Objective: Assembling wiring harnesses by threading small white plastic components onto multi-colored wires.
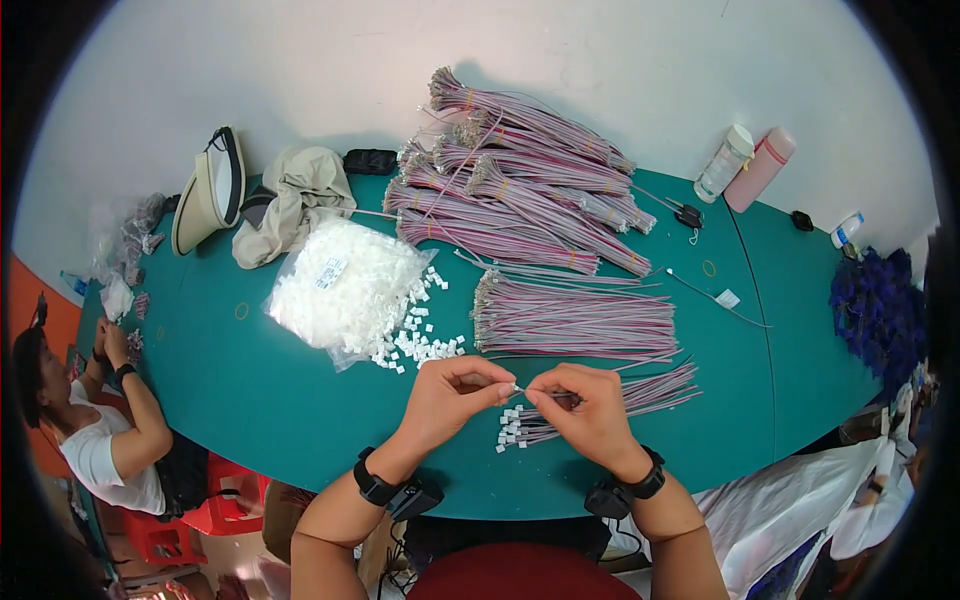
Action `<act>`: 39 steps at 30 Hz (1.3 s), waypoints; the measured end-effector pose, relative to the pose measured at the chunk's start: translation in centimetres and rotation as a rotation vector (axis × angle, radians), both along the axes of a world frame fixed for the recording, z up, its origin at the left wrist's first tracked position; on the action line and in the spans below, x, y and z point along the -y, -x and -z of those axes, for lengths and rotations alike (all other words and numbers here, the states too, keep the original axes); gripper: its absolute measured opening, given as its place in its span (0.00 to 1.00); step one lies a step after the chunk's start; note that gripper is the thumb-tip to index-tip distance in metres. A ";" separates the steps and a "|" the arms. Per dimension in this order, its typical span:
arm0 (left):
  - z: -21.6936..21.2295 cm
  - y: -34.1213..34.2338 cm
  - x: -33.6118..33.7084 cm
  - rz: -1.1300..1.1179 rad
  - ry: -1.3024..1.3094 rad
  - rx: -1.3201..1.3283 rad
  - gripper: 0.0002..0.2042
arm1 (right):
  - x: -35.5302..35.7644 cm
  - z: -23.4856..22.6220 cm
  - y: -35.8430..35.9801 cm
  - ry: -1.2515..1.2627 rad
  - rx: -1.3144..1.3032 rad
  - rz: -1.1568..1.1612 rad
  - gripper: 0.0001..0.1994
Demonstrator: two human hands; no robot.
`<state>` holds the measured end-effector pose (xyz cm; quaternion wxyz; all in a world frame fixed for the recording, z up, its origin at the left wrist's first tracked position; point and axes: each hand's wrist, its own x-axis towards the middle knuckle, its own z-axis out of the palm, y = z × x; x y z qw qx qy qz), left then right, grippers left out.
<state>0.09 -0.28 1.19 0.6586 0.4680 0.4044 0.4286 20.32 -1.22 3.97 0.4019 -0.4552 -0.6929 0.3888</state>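
My left hand (447,402) pinches a small white connector housing (516,387) between thumb and forefinger. Close on its right, my right hand (592,408) is closed on a thin cable, mostly hidden by the fingers; whether its end sits inside the housing is too small to tell. Under and beside my right hand lie cables with white connectors (512,428) on their left ends. Just beyond both hands is a flat row of grey and pink cables (575,318). Loose white housings (430,349) have spilled from a clear plastic bag (345,280) full of them.
Tied cable bundles (520,190) are heaped at the back of the green table (370,445). A visor hat (212,190) and beige cloth (300,195) lie far left; a clear bottle (722,165) and pink flask (760,170) stand far right. Another person (110,440) sits at left.
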 end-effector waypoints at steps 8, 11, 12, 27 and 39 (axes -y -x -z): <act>0.0 -0.1 0.0 0.004 -0.036 -0.025 0.05 | -0.1 0.0 -0.1 -0.035 -0.002 -0.009 0.03; 0.1 -0.1 0.0 -0.003 -0.008 -0.012 0.05 | -0.1 0.1 0.0 -0.031 0.007 -0.014 0.02; 0.1 -0.1 0.1 -0.004 0.014 0.000 0.05 | -0.1 0.2 0.0 -0.023 0.008 -0.005 0.02; -0.1 0.0 0.1 0.000 -0.022 -0.047 0.05 | 0.0 0.2 0.2 -0.053 0.032 -0.022 0.02; -0.2 0.1 0.0 0.021 0.022 -0.023 0.05 | -0.1 0.2 0.1 -0.097 0.035 -0.043 0.03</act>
